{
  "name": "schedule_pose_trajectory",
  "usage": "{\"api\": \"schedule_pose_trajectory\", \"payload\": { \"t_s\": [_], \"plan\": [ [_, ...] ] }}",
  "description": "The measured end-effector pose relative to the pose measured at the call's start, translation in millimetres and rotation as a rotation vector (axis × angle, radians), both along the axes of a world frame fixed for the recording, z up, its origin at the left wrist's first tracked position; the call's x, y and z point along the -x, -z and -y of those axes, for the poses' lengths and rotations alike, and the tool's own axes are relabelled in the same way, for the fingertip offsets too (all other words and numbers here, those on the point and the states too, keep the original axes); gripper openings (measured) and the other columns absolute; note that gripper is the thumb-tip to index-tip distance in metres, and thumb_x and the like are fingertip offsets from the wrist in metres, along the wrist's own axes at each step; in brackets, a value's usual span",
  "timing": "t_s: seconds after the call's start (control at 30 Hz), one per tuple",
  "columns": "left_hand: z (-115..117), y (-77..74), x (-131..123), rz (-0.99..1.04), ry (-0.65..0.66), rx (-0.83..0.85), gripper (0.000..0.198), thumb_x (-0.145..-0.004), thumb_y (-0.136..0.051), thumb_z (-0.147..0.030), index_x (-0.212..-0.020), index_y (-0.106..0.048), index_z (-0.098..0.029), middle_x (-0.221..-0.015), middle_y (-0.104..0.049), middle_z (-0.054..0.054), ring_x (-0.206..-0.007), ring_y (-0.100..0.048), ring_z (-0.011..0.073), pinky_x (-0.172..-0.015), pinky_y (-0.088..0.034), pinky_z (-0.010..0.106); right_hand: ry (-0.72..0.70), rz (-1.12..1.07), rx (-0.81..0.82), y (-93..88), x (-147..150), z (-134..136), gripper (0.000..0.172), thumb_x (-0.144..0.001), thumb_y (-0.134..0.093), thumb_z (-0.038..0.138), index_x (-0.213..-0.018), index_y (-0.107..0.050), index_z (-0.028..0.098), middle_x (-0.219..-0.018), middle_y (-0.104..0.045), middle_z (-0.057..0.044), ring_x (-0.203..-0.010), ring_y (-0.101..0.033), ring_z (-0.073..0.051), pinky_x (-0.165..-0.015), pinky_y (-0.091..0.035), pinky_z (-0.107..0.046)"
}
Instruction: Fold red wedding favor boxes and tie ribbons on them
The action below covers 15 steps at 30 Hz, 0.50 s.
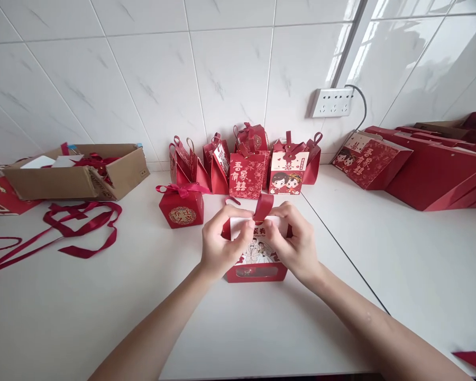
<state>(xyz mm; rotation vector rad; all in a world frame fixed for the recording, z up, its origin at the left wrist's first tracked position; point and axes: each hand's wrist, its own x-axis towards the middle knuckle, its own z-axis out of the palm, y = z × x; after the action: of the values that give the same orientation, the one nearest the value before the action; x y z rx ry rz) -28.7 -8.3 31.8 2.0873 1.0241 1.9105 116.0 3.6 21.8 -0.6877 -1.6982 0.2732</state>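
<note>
A red and white gift box (257, 271) with a clear window low on its front stands upright on the white table before me. My left hand (224, 241) pinches its top edge from the left, thumb in front and fingers behind. From the right, my right hand (295, 241) pinches the same top edge close beside it. Between my fingertips a loop of dark red ribbon (264, 206) rises from the top of the box. Behind my left hand sits a small red box (181, 207) with a ribbon bow and a gold round pattern.
Several ribboned red gift boxes (248, 174) stand along the tiled wall. On the left are an open cardboard box (51, 180) and loose red ribbon (83, 222). Larger red boxes (436, 172) lie at the right, near a power strip (332, 102). A ribbon piece (474, 360) lies lower right.
</note>
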Motion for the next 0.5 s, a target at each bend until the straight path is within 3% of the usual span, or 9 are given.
{"api": "schedule_pose_trajectory", "payload": {
  "t_s": [0.27,0.5],
  "plan": [
    [1.6,1.7,0.5,-0.003,-0.058,-0.031,0.003,-0.081,-0.061,-0.018,-0.084,-0.06,-0.018,-0.075,-0.068,0.0,-0.066,-0.065,0.0107,-0.061,-0.052,0.019,0.002,-0.007,-0.014,-0.7,1.6,1.3,0.01,-0.086,-0.052,0.016,-0.078,-0.05,0.021,-0.064,-0.044,0.004,-0.052,-0.041,-0.01,-0.047,-0.033,-0.024],
    [0.5,-0.9,0.6,-0.02,-0.028,-0.016,0.003,-0.08,-0.061,-0.018,-0.079,-0.058,-0.019,-0.071,-0.066,-0.001,-0.063,-0.062,0.0107,-0.059,-0.051,0.02,-0.004,-0.002,0.009,-1.9,-0.4,1.2,0.009,-0.087,-0.052,0.018,-0.079,-0.049,0.022,-0.066,-0.046,0.003,-0.055,-0.043,-0.011,-0.049,-0.034,-0.025]
  ]
}}
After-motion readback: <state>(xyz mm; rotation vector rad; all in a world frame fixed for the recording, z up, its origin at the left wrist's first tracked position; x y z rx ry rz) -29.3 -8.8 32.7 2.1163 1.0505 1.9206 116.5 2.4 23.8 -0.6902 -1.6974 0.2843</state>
